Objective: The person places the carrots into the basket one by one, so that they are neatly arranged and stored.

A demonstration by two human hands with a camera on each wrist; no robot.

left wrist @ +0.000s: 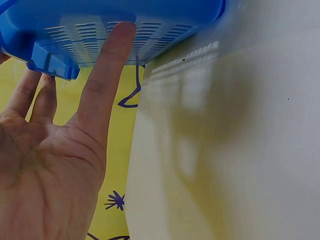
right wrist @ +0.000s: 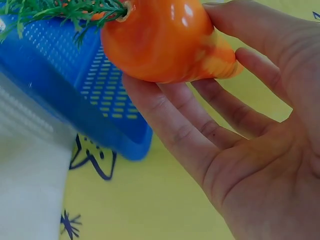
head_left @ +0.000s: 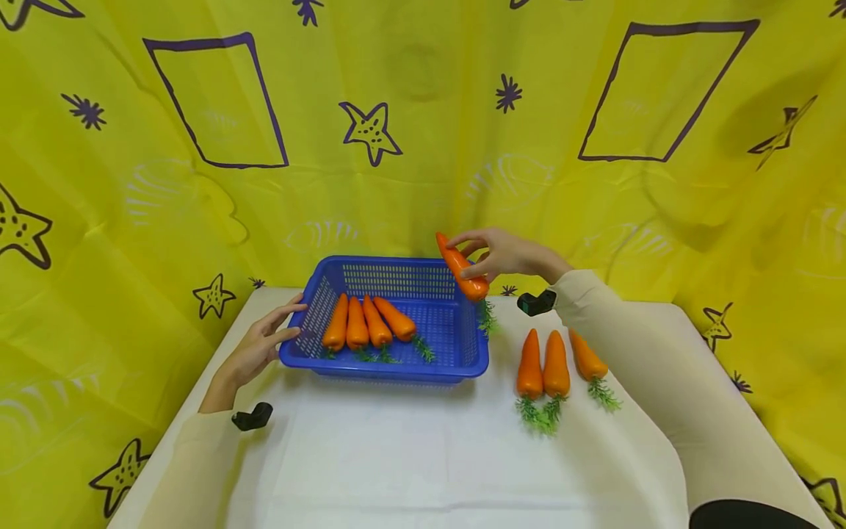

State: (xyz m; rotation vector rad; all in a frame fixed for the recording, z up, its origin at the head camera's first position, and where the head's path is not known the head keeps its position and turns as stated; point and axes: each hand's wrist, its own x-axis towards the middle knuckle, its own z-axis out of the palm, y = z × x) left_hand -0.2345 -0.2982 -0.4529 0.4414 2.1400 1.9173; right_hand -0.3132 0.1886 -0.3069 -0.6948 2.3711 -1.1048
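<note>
Carrot (head_left: 462,267) is gripped by right hand (head_left: 504,253) above basket (head_left: 396,371) far-right corner; basket's left wall is touched by straight-fingered left hand (head_left: 261,347).

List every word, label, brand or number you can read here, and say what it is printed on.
None: no view shows any writing.
The yellow backdrop has only drawn stars and outlined shapes.
The blue basket, the carrot in the right hand, the white table cover and the left hand carry no text.
</note>
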